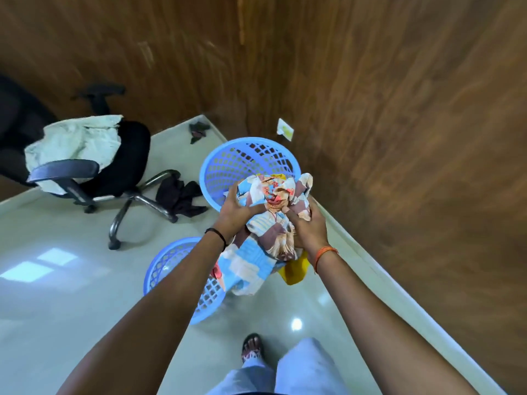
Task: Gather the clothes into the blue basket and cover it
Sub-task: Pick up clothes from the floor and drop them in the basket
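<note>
1. The patterned cloth (268, 223), printed in blue, brown and cream, is bunched between both hands above the near rim of the blue basket (228, 155), with a long tail hanging down toward the floor (85, 295).
2. It looks soft, limp and light. It should crumple to any shape and not slip much, though loose ends are likely to trail and could snag on a rim.
3. The left hand (238, 210) is clenched on the cloth's left side, fingers curled into the folds. The right hand (306, 226) grasps the right side, fingers buried in fabric.
4. A sensible hold, in my judgement, is on the bunched middle, with the hanging tail gathered up before it goes in.
5. A yellow piece (293, 272) shows under the right wrist. Whether it is gripped too, I cannot tell.
6. The basket stands by the corner of the floor against the wooden wall (399, 138). A second blue latticed piece (171, 269), probably the cover, lies on the floor nearer the person, partly under the hanging cloth.
7. Other clothes remain out: a dark garment (179, 198) on the floor just beside the basket, a small dark item (198, 131) in the far corner, and a pale cloth (77, 143) draped over the office chair (125, 166).
</note>
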`<action>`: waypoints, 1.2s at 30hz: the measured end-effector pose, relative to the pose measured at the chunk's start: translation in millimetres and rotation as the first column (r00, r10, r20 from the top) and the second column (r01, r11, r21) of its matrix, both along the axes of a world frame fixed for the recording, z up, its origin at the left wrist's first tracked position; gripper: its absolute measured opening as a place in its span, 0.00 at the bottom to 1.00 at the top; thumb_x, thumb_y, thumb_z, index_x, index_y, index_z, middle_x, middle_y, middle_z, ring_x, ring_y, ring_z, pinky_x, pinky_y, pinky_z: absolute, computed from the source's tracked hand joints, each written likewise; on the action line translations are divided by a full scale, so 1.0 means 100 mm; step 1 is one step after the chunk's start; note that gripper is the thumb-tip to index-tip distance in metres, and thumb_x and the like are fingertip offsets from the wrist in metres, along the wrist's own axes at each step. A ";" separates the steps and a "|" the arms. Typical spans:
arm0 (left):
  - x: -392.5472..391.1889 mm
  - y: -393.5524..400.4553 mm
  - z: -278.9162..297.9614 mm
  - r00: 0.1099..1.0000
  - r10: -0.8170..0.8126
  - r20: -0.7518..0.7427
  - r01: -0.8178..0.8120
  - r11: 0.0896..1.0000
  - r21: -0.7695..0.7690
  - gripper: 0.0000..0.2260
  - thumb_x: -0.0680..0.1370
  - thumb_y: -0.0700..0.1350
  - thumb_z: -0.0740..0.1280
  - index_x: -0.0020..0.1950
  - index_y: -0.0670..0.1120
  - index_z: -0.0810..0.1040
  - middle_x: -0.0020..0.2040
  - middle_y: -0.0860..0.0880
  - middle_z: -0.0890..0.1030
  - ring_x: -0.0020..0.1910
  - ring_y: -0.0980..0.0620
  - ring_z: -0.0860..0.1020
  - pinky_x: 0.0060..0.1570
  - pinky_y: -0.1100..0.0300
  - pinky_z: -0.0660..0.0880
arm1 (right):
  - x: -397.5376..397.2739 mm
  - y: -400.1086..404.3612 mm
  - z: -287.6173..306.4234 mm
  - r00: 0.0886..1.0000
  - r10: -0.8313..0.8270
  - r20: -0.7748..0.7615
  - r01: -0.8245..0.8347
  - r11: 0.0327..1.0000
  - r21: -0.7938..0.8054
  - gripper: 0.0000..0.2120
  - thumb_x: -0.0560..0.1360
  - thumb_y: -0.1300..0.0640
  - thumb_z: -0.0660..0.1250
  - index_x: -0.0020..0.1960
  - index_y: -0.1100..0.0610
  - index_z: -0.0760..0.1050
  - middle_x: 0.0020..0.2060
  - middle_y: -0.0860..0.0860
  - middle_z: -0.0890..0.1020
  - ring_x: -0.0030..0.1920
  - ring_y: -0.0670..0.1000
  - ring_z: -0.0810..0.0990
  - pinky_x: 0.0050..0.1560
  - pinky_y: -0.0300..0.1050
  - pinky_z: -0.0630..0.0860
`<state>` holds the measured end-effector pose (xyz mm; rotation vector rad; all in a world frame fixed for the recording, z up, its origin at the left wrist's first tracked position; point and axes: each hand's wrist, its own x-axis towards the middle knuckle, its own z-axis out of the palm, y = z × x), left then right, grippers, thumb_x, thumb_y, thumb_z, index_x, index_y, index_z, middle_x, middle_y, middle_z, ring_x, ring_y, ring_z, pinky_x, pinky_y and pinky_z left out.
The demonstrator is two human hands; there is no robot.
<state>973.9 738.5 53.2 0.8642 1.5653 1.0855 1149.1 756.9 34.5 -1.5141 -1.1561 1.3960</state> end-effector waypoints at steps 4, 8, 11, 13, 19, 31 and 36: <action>-0.40 0.65 -0.21 0.992 0.124 -0.001 -0.124 0.992 -0.028 0.31 0.73 0.42 0.74 0.73 0.47 0.63 0.60 0.56 0.71 0.55 0.56 0.71 0.51 0.63 0.69 | -0.48 0.86 -0.23 0.997 0.071 0.003 -0.071 0.996 -0.056 0.27 0.66 0.49 0.77 0.64 0.48 0.76 0.57 0.48 0.83 0.57 0.51 0.81 0.62 0.56 0.77; -0.76 1.38 -0.54 0.965 0.261 -0.023 -0.262 0.956 -0.132 0.38 0.68 0.48 0.78 0.73 0.49 0.63 0.66 0.52 0.74 0.60 0.51 0.76 0.63 0.53 0.74 | -0.88 1.75 -0.61 0.989 0.149 -0.006 -0.148 0.980 -0.135 0.28 0.66 0.48 0.76 0.65 0.51 0.77 0.58 0.49 0.83 0.59 0.52 0.81 0.63 0.57 0.77; -0.92 1.88 -0.70 0.940 0.342 0.001 -0.334 0.920 -0.202 0.36 0.69 0.46 0.77 0.73 0.50 0.63 0.61 0.52 0.75 0.57 0.51 0.77 0.58 0.56 0.74 | -1.09 2.36 -0.93 0.983 0.181 0.023 -0.173 0.964 -0.203 0.35 0.60 0.39 0.75 0.65 0.48 0.76 0.61 0.48 0.82 0.61 0.53 0.80 0.63 0.57 0.76; -0.99 2.17 -0.76 0.928 0.371 0.023 -0.355 0.903 -0.242 0.32 0.70 0.44 0.77 0.69 0.50 0.66 0.58 0.52 0.76 0.54 0.51 0.77 0.54 0.57 0.75 | -1.20 2.74 -1.17 0.982 0.184 0.044 -0.166 0.949 -0.269 0.39 0.57 0.36 0.73 0.66 0.48 0.75 0.63 0.50 0.80 0.63 0.54 0.79 0.64 0.58 0.76; -1.31 2.72 -1.05 0.907 0.421 0.024 -0.393 0.866 -0.308 0.23 0.72 0.38 0.73 0.65 0.43 0.70 0.48 0.51 0.79 0.39 0.60 0.79 0.45 0.66 0.76 | -1.50 3.52 -1.37 0.986 0.149 0.069 -0.107 0.902 -0.418 0.12 0.72 0.52 0.69 0.54 0.56 0.80 0.43 0.54 0.81 0.43 0.54 0.78 0.40 0.43 0.76; -1.81 2.62 -1.06 0.909 0.353 -0.221 -0.408 0.861 -0.304 0.04 0.76 0.39 0.67 0.46 0.46 0.81 0.45 0.43 0.85 0.44 0.44 0.84 0.35 0.64 0.75 | -2.26 3.30 -1.38 0.837 0.546 0.026 -0.482 0.759 -0.438 0.06 0.78 0.61 0.65 0.53 0.58 0.78 0.45 0.56 0.83 0.43 0.55 0.82 0.34 0.41 0.76; -2.17 2.25 -1.02 0.904 0.363 -0.226 -0.415 0.871 -0.263 0.08 0.77 0.36 0.63 0.51 0.39 0.81 0.45 0.42 0.84 0.35 0.55 0.82 0.29 0.70 0.73 | -2.73 2.89 -1.19 0.811 0.584 0.021 -0.541 0.765 -0.350 0.05 0.78 0.61 0.65 0.49 0.54 0.79 0.46 0.58 0.84 0.40 0.52 0.82 0.33 0.40 0.76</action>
